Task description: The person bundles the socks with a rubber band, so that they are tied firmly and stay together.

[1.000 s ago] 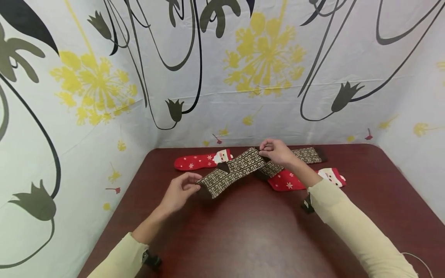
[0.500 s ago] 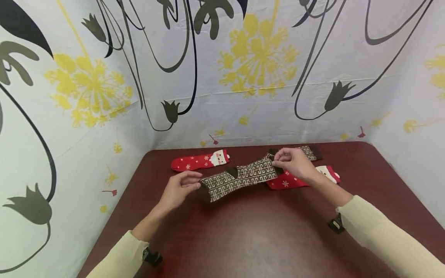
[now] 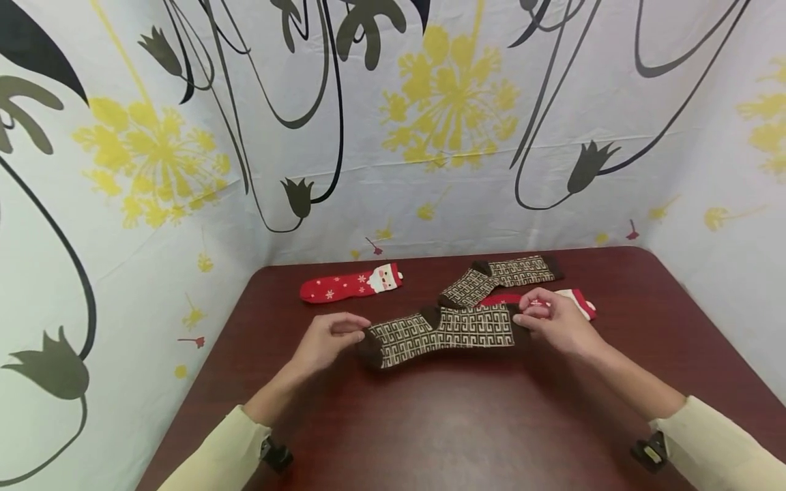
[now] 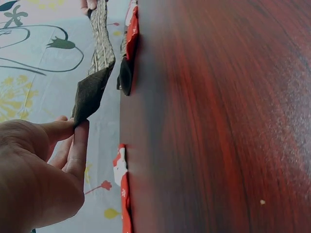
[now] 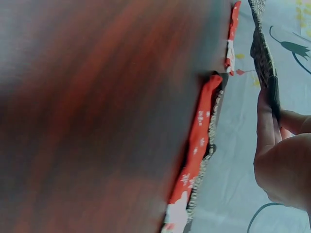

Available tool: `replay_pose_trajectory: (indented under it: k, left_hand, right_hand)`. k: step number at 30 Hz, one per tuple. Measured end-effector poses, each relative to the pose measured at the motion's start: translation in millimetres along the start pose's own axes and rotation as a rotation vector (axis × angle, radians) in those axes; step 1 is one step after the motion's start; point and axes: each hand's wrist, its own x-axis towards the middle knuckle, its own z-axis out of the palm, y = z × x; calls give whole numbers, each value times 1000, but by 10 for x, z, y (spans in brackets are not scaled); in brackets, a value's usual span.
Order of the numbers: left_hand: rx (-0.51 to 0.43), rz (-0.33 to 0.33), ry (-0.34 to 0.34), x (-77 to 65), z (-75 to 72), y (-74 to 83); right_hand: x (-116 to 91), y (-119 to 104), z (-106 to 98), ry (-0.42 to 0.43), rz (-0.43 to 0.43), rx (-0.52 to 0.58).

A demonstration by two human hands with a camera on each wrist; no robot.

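Note:
A brown sock with a cream geometric key pattern (image 3: 408, 337) is stretched between both hands above the table. My left hand (image 3: 328, 344) pinches its dark toe (image 4: 92, 94) between thumb and fingers. At the other end, my right hand (image 3: 561, 324) pinches the dark cuff (image 5: 274, 97). In the head view a second brown patterned sock (image 3: 522, 271) lies bent behind the held one. Between them a red sock with a white Santa face (image 5: 197, 141) is partly hidden by the held sock and the right hand.
Another red Santa sock (image 3: 344, 286) lies at the table's back left. The dark red wooden table (image 3: 442, 429) reaches back to a white fabric wall (image 3: 368, 164) printed with flowers, which also closes both sides.
My right hand has moved right and toward me, bringing the held sock lower and more level. The brown sock behind now shows more fully. My left hand keeps its pinch on the toe.

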Motion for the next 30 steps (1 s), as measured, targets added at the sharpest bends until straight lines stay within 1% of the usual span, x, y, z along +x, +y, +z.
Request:
replay_pose_trajectory:
  k: [5,10,14,19,25,30]
  left_hand:
    - [52,10,-50,3,78,-18]
    - [67,-11,-86,7,155,-60]
    - [90,-43,-107,5,200,-87]
    - [116,-57,-137,-9,239,-95]
    - [120,-65,-149,-29,270,-113]
    - [108,-62,-146,-37,294,-140]
  right_hand:
    - [-140,109,4,-11,3,72]
    - [-266,202,28,-37,1,53]
    - [-330,276,23,-47,2,59]
    - [-377,349,5,-46,35,75]
    - [-415,442,12,-83,86,118]
    - [-434,506,25,-73,99,110]
